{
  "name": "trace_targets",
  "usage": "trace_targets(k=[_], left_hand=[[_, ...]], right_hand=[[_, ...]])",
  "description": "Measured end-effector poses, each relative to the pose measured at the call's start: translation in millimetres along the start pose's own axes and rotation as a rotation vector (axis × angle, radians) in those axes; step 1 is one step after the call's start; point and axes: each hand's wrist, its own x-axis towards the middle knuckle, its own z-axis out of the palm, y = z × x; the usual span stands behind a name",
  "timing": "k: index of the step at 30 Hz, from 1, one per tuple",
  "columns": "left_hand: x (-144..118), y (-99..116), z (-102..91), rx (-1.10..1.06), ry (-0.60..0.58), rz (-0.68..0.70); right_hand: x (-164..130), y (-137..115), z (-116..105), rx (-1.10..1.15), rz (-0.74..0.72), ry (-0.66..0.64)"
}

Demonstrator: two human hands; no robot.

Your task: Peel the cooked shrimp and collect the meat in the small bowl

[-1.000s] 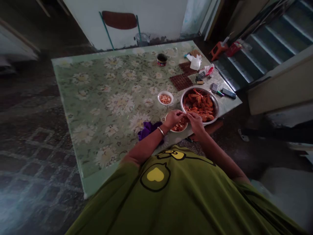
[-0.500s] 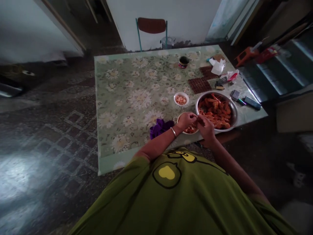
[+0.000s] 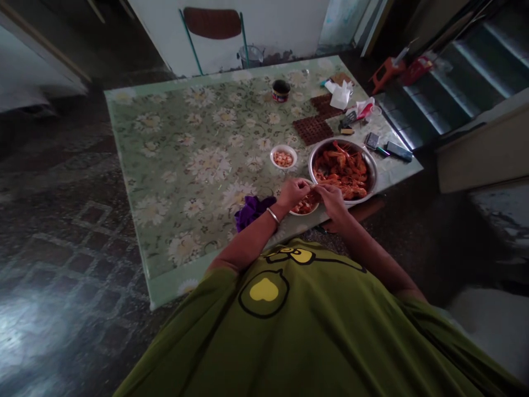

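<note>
My left hand (image 3: 293, 193), with a silver bangle at its wrist, is closed in a pinch. My right hand (image 3: 332, 199) meets it fingertip to fingertip, closed too. Between them is a small shrimp, mostly hidden by the fingers. Both hands are above a bowl of orange-white shell scraps (image 3: 305, 208), which they partly cover. Close on the right stands a steel basin (image 3: 375, 179) heaped with red cooked shrimp (image 3: 345, 168). A small white bowl (image 3: 273, 160) beyond my left hand contains peeled pink pieces (image 3: 283, 159).
A purple cloth (image 3: 253, 212) lies left of my left forearm on the flowered tablecloth (image 3: 206, 162). Beyond the basin are brown woven mats (image 3: 313, 130), a tin (image 3: 281, 91), crumpled tissue (image 3: 341, 95) and a dark phone-like object (image 3: 399, 151). A chair (image 3: 212, 23) stands behind the table.
The view has shifted, so the table and everything on it appear further left. My hands stay pinched together above the scrap bowl, with only slight finger movement.
</note>
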Motion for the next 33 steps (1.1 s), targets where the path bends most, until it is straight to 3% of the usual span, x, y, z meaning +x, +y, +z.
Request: trace_targets(k=[7, 12, 17, 23, 28, 33], left_hand=[[5.1, -15.6, -0.4, 0.430, -0.004, 0.246], [10.1, -29.2, 2.3, 0.551, -0.042, 0.217], [3.4, -28.0, 5.2, 0.477, -0.020, 0.111], [-0.7, -15.9, 9.6, 0.294, -0.033, 0.120], [-0.5, -13.9, 12.3, 0.040, -0.065, -0.101], [-4.5, -10.4, 17.3, -0.115, 0.017, -0.181]], right_hand=[[-3.1, -7.2, -5.0, 0.077, 0.320, -0.129], [-3.1, -1.3, -7.7, 0.114, 0.350, -0.095], [0.1, 3.5, -5.6, 0.206, 0.237, -0.046], [6.9, 12.8, 7.0, 0.202, 0.188, 0.039], [4.4, 23.8, 15.8, 0.116, 0.088, 0.121], [-0.4, 31.3, 17.0, 0.109, -0.005, 0.113]])
